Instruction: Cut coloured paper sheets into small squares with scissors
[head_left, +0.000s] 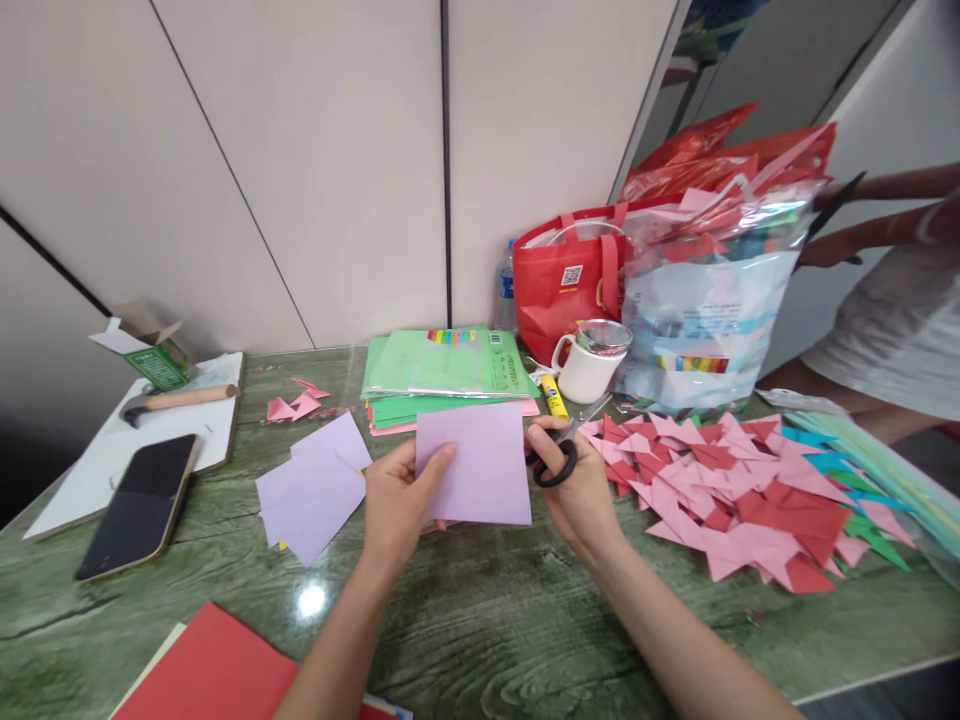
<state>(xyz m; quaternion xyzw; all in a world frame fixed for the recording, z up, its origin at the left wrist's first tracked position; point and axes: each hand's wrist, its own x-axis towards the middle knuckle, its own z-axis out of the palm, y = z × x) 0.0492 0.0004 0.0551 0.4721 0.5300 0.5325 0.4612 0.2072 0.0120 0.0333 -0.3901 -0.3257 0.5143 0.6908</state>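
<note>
My left hand [405, 490] grips a square sheet of purple paper [484, 470] by its left side, thumb on top. In my right hand [581, 490] is a pair of black-handled scissors [556, 465], fingers through the loops and blades pointing away to the upper right. The right hand is beside the sheet's right edge. More purple squares [319, 490] lie overlapping on the table to the left. Behind the sheet sits a stack of green paper packs [442, 365]. Folded pink and red paper pieces [735, 485] are heaped at the right.
A white mug [592, 365] and yellow glue stick [553, 396] stand behind my right hand, near a red bag [562, 285] and a plastic bag [697, 320]. At left lie a phone [139, 505] and hammer [180, 399]; red paper [214, 670] is in front. Another person stands right.
</note>
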